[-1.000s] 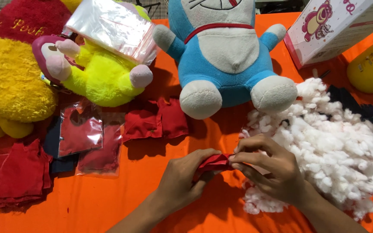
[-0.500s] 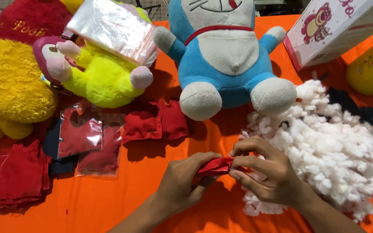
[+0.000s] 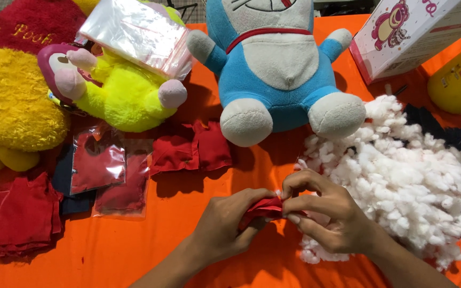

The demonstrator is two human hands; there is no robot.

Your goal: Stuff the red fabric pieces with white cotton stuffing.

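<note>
Near centre, on orange cloth: left hand grips red pouch, right hand fingertips pinch its edge; white stuffing just right.

Small red fabric pouch, crumpled, pinched between both hands, beside white stuffing pile

Open orange surface sits front-left of the hands, easy to pass there. The white stuffing pile crowds the right, the blue plush blocks straight ahead, and stacked red cloth plus bagged pieces fill the left.
</note>
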